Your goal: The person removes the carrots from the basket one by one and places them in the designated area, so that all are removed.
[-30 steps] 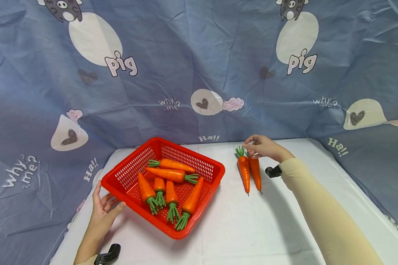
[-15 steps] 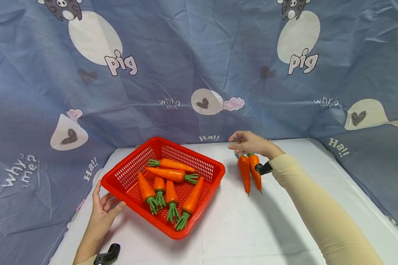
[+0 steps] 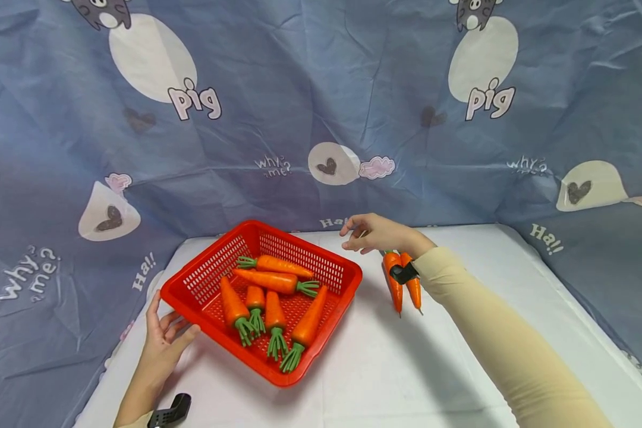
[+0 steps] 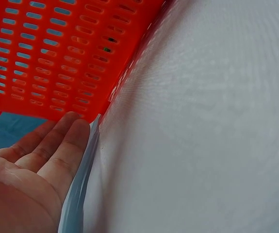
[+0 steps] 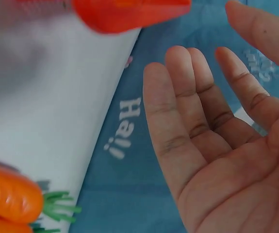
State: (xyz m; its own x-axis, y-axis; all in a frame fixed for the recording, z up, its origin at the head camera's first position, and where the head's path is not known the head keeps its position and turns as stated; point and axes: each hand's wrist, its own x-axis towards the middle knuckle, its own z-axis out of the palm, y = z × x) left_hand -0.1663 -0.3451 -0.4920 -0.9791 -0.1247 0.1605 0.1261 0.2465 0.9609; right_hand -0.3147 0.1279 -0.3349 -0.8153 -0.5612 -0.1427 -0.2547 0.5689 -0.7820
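Note:
A red plastic basket point(image 3: 348, 297) with slotted walls holds several orange carrots point(image 3: 307, 318) with green stalks. At its left corner is my left hand point(image 3: 160, 342), its fingers and thumb resting against the outside near the rim. In the left wrist view, nearly straight fingers point(image 4: 71, 141) touch the slotted wall. My right hand point(image 3: 371, 233) hovers just right of the basket's far right side, fingers loosely bent, and holds nothing. Two more carrots point(image 3: 393, 291) lie side by side on the table behind the right wrist; their stalks are partly hidden.
A white cloth covers the table point(image 3: 385, 374). Behind and around it hangs a blue printed curtain point(image 3: 278, 119), close to the far edge. Black wrist cameras sit on the left wrist point(image 3: 171, 410) and the right wrist point(image 3: 405, 273).
My right hand has moved left from above the two loose carrots toward the basket, with nothing in it. My left hand, the basket and all the carrots look unmoved.

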